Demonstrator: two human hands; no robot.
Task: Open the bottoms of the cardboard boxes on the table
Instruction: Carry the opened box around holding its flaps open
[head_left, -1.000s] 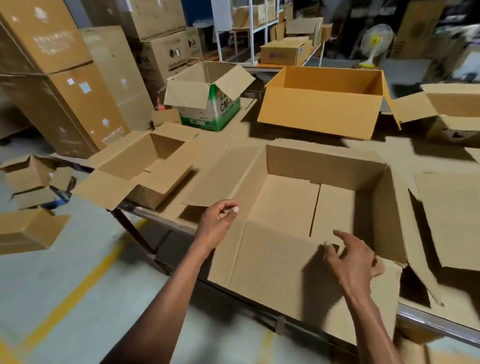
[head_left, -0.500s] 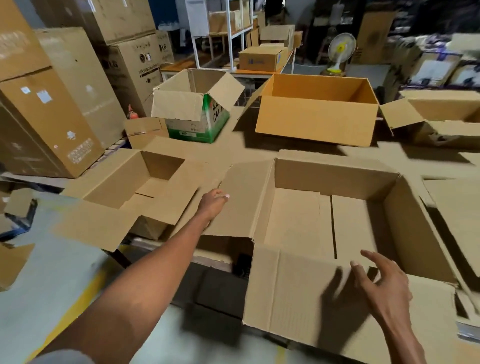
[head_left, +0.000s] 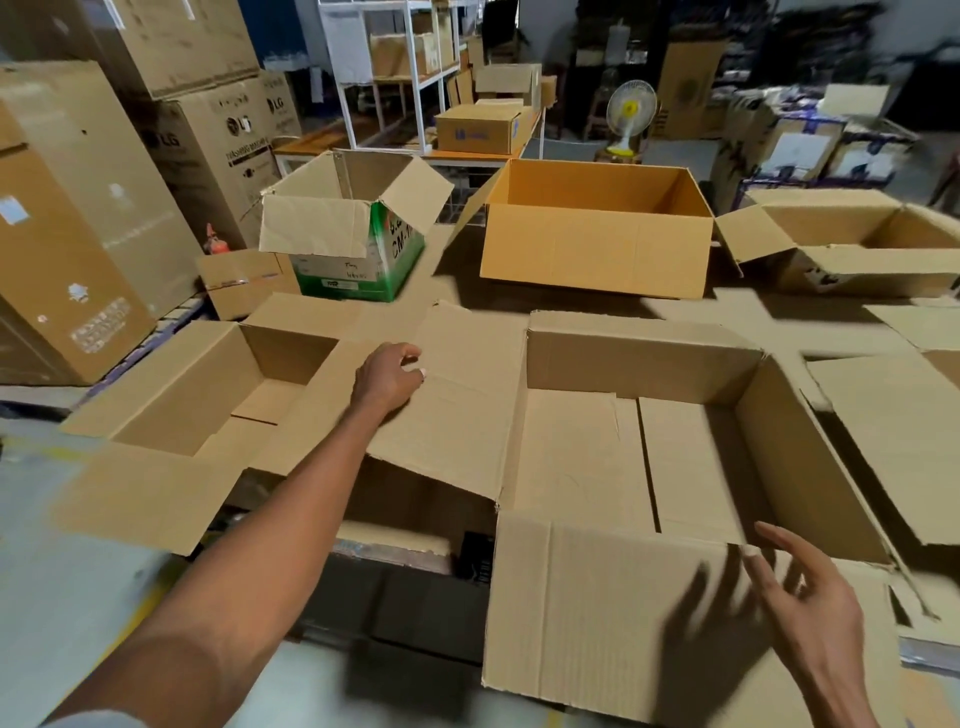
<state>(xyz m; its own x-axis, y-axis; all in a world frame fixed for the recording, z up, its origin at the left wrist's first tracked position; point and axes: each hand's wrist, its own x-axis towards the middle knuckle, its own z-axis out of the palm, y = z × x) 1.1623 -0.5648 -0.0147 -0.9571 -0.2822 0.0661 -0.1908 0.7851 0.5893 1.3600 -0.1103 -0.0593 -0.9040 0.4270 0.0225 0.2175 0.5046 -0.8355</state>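
A large open cardboard box (head_left: 644, 358) stands on the table in front of me, its bottom flaps (head_left: 571, 467) lying closed inside. My left hand (head_left: 388, 375) reaches out to the box's left flap (head_left: 467, 405) and grips its outer edge with curled fingers. My right hand (head_left: 815, 603) hovers with fingers spread over the near flap (head_left: 597, 613), which hangs down over the table's front edge. A smaller open box (head_left: 208, 384) sits to the left, partly past the table's edge.
At the back of the table stand a green-printed box (head_left: 358, 260), an orange-brown box (head_left: 597, 254) and another open box (head_left: 852, 249). A loose flap (head_left: 893, 441) lies at right. Tall stacked cartons (head_left: 78, 234) rise at left; shelving and a fan (head_left: 629, 117) stand behind.
My left hand has gone from the box's near left corner outward along the left flap, pressing it flatter. My right hand has dropped back toward me, and my view has come closer.
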